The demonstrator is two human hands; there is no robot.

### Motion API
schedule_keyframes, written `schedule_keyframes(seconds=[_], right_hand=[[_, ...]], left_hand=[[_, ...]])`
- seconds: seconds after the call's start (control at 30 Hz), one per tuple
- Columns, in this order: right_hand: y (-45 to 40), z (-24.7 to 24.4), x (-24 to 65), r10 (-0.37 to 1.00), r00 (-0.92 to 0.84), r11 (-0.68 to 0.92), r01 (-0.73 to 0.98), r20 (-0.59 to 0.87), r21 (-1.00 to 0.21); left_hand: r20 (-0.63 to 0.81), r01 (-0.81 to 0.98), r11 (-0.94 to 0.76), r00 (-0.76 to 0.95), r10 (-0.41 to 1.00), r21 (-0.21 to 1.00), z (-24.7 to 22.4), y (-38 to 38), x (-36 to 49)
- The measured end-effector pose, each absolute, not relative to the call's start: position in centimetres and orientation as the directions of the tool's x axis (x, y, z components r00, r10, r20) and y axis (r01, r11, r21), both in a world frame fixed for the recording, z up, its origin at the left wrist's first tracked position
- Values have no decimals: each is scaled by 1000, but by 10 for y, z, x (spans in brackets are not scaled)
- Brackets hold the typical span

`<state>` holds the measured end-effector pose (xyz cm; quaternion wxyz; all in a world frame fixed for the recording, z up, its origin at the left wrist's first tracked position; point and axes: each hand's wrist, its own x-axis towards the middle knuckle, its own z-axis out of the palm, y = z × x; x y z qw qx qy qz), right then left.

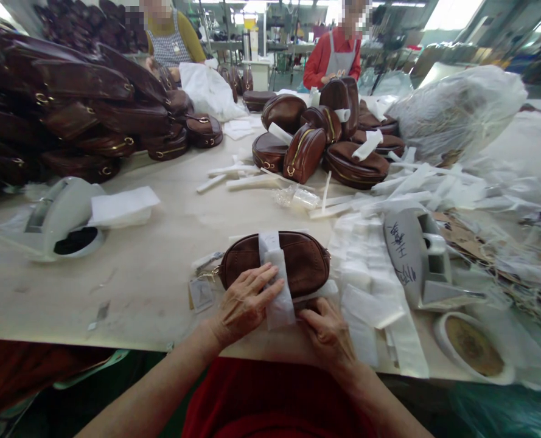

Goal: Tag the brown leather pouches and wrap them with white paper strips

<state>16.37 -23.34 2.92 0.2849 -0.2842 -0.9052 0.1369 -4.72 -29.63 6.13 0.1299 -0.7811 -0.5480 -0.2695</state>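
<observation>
A brown oval bag lies on the table in front of me, with a white paper strip running across its middle and hanging over its near side. My left hand lies on the strip and the bag's near left part, its fingers stretched and spread. At the bag's near right edge is my right hand, its fingers curled in beside the strip; what they hold, if anything, is hidden. A tag lies by the bag's left end.
Brown bags are heaped at the left, more bags at the back centre. Tape dispensers stand on both sides. White paper strips lie at the right, near a large plastic bag. Two people work across the table.
</observation>
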Motion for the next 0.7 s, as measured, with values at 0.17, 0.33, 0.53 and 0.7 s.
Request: schedule_keyframes(seconds=[0.17, 0.33, 0.53, 0.7], right_hand=[[-248, 35, 149, 408, -707, 906, 237, 577, -350], [-258, 45, 134, 297, -711, 935, 82, 637, -345], [-255, 49, 134, 303, -716, 925, 62, 628, -375], [-255, 50, 138, 326, -640, 940, 139, 696, -312]], left_hand=[[545, 919, -382, 274, 793, 95, 63, -295, -49], [562, 922, -383, 292, 774, 48, 60, -295, -47], [598, 920, -392, 313, 738, 2, 59, -298, -43], [623, 908, -419, 316, 715, 20, 61, -300, -36]])
